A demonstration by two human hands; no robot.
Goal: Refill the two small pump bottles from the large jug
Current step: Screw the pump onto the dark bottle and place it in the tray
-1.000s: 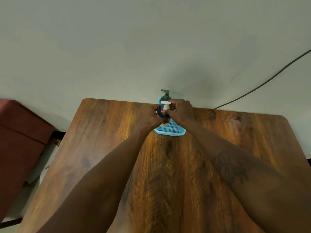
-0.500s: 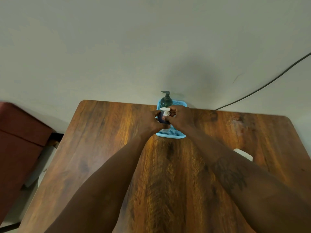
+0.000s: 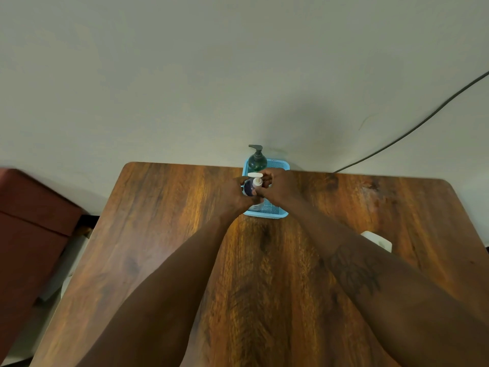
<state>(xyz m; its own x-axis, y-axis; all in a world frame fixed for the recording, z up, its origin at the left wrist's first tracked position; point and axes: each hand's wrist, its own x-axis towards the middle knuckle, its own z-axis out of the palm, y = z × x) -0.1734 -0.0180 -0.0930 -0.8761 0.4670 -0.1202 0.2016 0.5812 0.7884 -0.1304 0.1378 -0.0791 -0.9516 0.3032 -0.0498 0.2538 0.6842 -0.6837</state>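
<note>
At far edge of wooden worktop (image 3: 158, 234), by blue mesh basket (image 3: 275, 211): left hand (image 3: 232, 193) wraps fingers round dark pump bottle (image 3: 248, 188), steadying body; right hand (image 3: 280, 186) pinches white pump head (image 3: 256, 180), likely to unscrew for refilling. Green pump bottle (image 3: 257, 161) stands upright in basket, behind, untouched. White object (image 3: 378, 241) beside right forearm, partly hidden; possibly jug, cannot tell.

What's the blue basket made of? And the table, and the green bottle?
The blue basket looks like plastic: bright even colour, floor full of little holes. The table looks like wood or a wood-look top, with brown grain and a slight shine. The green bottle seems see-through plastic, maybe glass.
</note>
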